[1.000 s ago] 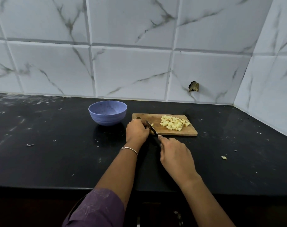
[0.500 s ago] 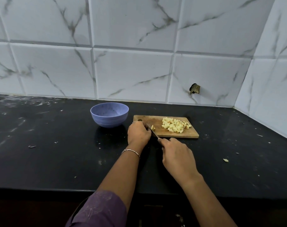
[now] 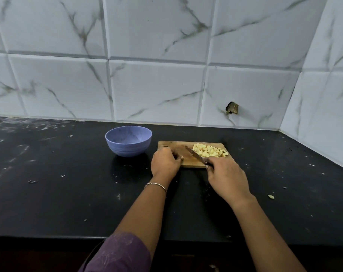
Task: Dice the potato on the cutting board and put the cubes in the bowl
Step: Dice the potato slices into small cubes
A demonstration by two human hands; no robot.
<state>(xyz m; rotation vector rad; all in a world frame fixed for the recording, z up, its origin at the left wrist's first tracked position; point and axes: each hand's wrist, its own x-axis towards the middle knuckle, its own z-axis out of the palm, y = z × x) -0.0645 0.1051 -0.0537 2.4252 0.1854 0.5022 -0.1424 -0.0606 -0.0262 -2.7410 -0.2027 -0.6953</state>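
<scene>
A small wooden cutting board (image 3: 188, 144) lies on the black counter, with a heap of pale yellow potato cubes (image 3: 209, 150) on its right half. My right hand (image 3: 224, 177) grips a knife (image 3: 194, 154) whose blade slants across the board toward the heap. My left hand (image 3: 165, 162) rests curled on the board's left end, fingers closed; whether a potato piece is under them is hidden. An empty blue bowl (image 3: 128, 140) stands just left of the board.
The black counter (image 3: 68, 193) is speckled with small scraps. A loose potato bit (image 3: 271, 196) lies to the right. White marbled tile walls stand behind and at the right, with a hole (image 3: 232, 108) in one tile. The counter's front edge runs below my forearms.
The knife has lifted and swung right, toward the cube heap. The small piece beside my left hand is no longer visible. The camera has tilted slightly.
</scene>
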